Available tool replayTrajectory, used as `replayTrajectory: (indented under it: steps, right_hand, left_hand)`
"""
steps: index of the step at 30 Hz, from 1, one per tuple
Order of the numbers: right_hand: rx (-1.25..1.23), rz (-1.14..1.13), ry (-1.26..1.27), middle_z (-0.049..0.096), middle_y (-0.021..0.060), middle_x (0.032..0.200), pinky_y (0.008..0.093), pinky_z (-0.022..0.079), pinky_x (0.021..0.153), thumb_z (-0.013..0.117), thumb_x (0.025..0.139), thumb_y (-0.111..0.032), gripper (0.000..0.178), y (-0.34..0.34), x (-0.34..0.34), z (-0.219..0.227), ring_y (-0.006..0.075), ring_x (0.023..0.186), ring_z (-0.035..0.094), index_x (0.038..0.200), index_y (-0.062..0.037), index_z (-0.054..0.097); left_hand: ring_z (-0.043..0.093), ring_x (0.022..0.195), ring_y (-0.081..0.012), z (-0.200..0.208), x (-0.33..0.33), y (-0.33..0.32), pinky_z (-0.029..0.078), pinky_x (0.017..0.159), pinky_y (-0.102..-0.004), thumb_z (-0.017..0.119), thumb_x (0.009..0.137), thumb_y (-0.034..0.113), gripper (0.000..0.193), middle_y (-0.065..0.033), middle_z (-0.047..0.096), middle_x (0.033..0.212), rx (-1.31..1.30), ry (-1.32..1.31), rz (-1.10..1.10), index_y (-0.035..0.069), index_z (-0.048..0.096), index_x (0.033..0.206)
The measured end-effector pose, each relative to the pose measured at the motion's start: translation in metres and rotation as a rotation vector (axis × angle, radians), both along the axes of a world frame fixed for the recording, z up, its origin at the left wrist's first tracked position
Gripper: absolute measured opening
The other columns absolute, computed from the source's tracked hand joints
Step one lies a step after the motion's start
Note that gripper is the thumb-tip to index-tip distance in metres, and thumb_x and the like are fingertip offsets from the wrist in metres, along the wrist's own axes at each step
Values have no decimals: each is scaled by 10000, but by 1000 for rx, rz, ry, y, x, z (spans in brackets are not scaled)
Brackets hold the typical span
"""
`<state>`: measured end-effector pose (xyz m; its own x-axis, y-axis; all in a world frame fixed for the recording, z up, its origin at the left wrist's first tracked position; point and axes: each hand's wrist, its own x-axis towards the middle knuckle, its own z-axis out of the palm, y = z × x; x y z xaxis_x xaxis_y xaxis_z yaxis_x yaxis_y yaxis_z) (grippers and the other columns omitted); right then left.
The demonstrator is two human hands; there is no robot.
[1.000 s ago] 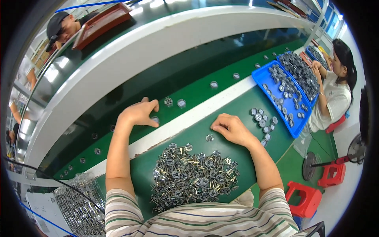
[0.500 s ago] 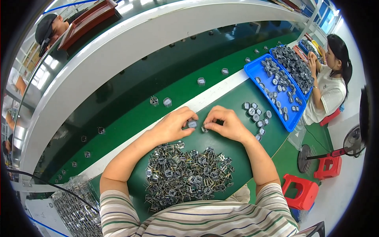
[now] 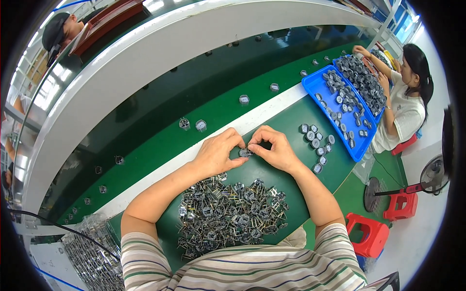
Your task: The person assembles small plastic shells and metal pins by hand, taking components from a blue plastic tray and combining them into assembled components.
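Note:
Over the green table, my left hand (image 3: 218,151) and my right hand (image 3: 277,150) meet at a small grey plastic housing (image 3: 246,152). My left thumb and fingers grip its left side. My right thumb and forefinger pinch at its upper right edge, on what seems to be a small pinned circuit board, mostly hidden by the fingertips. Below my hands lies a heap of small circuit boards with metal pins (image 3: 233,213). Several round grey housings (image 3: 315,144) sit loose to the right of my right hand.
A blue tray (image 3: 357,151) of grey housings stands at the right, beside a co-worker (image 3: 400,106). Beyond a white strip (image 3: 262,112), a green conveyor belt (image 3: 218,107) carries spaced parts. Red stools (image 3: 371,237) and a fan (image 3: 373,194) stand at the right.
My two hands have come together, the right moving left until its fingertips meet the housing. Parts on the belt have shifted left. The co-worker's one arm now reaches out toward the belt.

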<state>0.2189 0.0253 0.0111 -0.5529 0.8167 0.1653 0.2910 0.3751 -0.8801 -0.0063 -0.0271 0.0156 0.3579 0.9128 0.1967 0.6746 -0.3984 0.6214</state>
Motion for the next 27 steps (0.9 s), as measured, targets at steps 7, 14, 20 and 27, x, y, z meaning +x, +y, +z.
replayTrajectory:
  steps: [7, 14, 20, 27]
  right_hand:
    - [322, 38, -29, 666, 36, 897, 401, 478, 798, 812, 840, -95, 144, 0, -5, -12, 259, 894, 626, 867, -76, 672]
    - [512, 52, -203, 657, 56, 893, 415, 491, 781, 795, 843, -79, 160, -11, -12, -3, 277, 909, 634, 925, -67, 658]
    - [-112, 219, -127, 668, 78, 960, 391, 526, 867, 788, 910, -141, 277, -11, 7, 12, 263, 946, 649, 1159, -58, 700]
    - [-20, 805, -232, 651, 94, 1126, 410, 517, 915, 785, 935, -239, 340, -10, 21, 27, 273, 1051, 623, 1211, -69, 685]
  left_hand:
    - [653, 830, -260, -3, 0, 3, 528, 703, -393, 884, 805, 258, 344, -74, 621, 985, 13, -38, -21, 77, 672, 1007]
    - [661, 842, -259, -4, -6, 3, 539, 715, -390, 880, 802, 233, 330, -81, 641, 988, -36, -67, -26, 56, 685, 1001]
    - [642, 789, -213, 22, -40, -6, 533, 696, -358, 861, 815, 187, 293, -78, 656, 925, -57, -36, 68, 44, 716, 1025]
    - [563, 635, -136, 34, -140, -62, 485, 617, -299, 862, 797, 124, 266, -42, 642, 814, -118, 214, 628, 12, 732, 1000]
